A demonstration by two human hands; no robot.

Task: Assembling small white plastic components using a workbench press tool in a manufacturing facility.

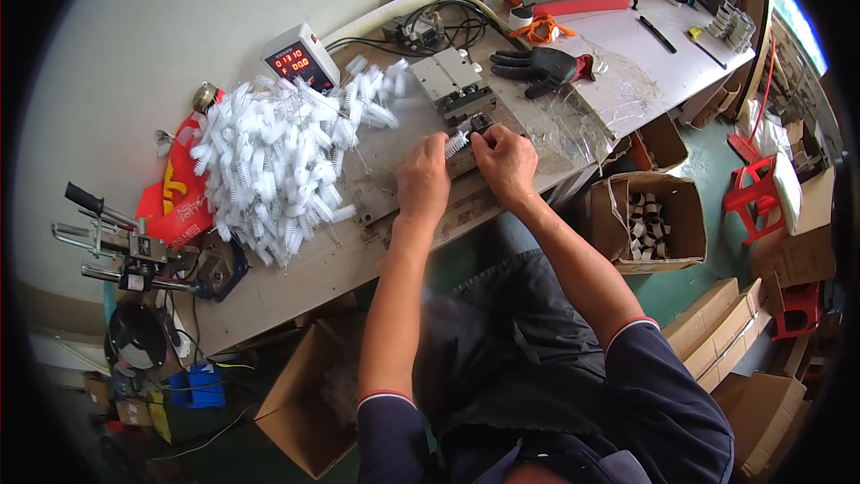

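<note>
while both forearms reach up over the workbench [296, 287], the left hand [423, 177] curls its fingers around a small white bristle brush [456, 144], pinching it by one end. the right hand [506, 159] is closed just beside it, knuckles up, at the brush's other end below a small metal fixture [452, 81]; what it grips is hidden. a heap of white brushes [278, 161] lies to the left, a black glove [537, 67] beyond.

White brushes [278, 161] are heaped upper left on the pale grey bench [296, 282], by a red bag [179, 202] with yellow print. The counter [300, 58] glows red digits. The glove [537, 67] is black, the stools [757, 197] red, the boxes [654, 220] brown.
</note>
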